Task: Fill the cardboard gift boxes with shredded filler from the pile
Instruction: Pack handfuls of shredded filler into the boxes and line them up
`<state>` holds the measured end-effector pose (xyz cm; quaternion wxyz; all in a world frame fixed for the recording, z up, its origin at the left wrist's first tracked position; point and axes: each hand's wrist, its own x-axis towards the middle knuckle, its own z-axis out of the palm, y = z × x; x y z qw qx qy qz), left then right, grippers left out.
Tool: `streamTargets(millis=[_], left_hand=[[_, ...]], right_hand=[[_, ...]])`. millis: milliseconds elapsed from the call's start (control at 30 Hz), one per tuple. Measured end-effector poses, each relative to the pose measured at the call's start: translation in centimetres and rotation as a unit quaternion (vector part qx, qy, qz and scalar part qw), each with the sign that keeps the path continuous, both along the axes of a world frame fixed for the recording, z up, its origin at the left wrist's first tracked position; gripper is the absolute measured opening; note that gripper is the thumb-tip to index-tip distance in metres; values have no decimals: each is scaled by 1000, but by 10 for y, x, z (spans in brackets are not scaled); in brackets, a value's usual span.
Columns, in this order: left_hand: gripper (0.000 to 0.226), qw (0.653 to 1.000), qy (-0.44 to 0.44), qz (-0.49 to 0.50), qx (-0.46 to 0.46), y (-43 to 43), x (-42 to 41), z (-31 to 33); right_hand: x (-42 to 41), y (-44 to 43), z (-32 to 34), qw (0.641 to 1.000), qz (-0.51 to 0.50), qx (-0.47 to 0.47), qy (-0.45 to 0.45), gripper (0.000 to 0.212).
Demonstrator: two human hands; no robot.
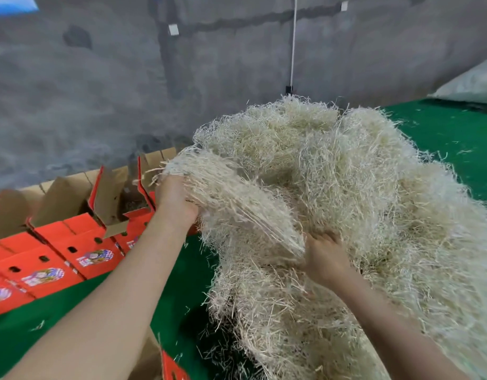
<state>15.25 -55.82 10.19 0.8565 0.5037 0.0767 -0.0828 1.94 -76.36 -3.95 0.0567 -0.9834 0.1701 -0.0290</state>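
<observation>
Open green strip ran between the red boxes and the filler pile, though upright flaps crowded the left side.

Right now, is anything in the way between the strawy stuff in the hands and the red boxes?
Nothing visible blocks it. The left hand and right hand hold a clump of filler right beside the open red boxes; only their own raised flaps stand there.
</observation>
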Motion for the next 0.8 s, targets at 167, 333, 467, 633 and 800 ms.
streamTargets(millis=[167, 333, 467, 633, 800], left_hand=[[33, 1000, 8, -9, 6, 11, 2, 3], [42, 1000, -19, -21, 14, 11, -7, 2], [35, 995, -39, -88, 7, -1, -25, 8], [20, 990, -65, -68, -108, 14, -13, 32], [27, 986, -91, -63, -122, 39, 10, 40]], right_hand=[[-13, 2, 35, 984, 67, 143, 76, 110], [-19, 34, 122, 936, 145, 291, -133, 130], [12, 76, 132, 887, 93, 386, -237, 92], [20, 68, 67, 948, 36, 185, -257, 39], [-12, 37, 16, 977, -57, 182, -94, 45]])
